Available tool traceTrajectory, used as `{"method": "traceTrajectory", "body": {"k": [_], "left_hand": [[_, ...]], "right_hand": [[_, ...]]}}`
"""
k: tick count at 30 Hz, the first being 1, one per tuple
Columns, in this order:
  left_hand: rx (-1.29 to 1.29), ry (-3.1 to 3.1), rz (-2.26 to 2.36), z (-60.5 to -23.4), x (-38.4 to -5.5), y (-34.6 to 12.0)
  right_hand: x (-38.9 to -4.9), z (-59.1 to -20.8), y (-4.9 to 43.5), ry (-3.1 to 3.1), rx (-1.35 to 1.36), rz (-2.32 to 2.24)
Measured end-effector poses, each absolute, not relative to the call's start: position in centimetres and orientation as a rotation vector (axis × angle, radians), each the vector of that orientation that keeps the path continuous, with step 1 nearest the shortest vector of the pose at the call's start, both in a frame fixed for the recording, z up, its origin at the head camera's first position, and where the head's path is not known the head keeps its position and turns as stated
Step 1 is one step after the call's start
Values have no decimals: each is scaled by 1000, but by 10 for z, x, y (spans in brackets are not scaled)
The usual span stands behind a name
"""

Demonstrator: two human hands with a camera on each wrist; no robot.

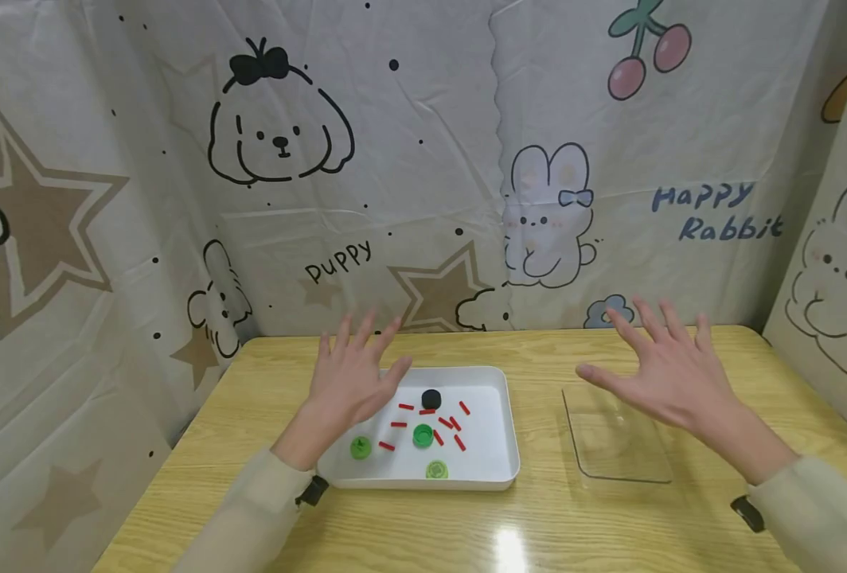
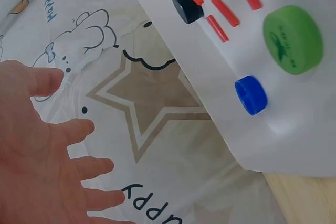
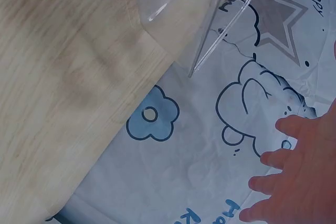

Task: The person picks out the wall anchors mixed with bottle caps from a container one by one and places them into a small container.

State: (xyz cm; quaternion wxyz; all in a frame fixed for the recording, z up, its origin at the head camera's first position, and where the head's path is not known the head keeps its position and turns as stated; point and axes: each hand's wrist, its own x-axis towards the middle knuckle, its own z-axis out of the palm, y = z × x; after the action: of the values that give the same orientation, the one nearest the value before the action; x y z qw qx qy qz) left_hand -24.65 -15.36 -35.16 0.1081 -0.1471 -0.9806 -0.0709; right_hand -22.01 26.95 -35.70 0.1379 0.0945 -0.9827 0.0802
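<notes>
At lower centre, a white tray (image 1: pixel 493 434) holds caps (image 1: pixel 423 436) and red sticks (image 1: pixel 398 424); the left hand (image 1: pixel 352 387) near it and right hand (image 1: pixel 674 380) near a clear box (image 1: pixel 620 452), lower right, spread open, gripping nothing.

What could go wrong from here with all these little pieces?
The clear container barely stands out against the table, so the right hand might bump it. Some red sticks lie loose and close together in the white tray, so a pinch could scatter them. The blue cap shows only in the left wrist view, apparently behind the left hand in the head view, so it could be overlooked.
</notes>
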Motion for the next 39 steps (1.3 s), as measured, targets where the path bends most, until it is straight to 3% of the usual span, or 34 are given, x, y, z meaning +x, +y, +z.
{"method": "traceTrajectory", "body": {"k": [39], "left_hand": [[-433,-2853,-223,-376,-210,-189]], "right_hand": [[-168,-368,248,-2674,516,380]]}}
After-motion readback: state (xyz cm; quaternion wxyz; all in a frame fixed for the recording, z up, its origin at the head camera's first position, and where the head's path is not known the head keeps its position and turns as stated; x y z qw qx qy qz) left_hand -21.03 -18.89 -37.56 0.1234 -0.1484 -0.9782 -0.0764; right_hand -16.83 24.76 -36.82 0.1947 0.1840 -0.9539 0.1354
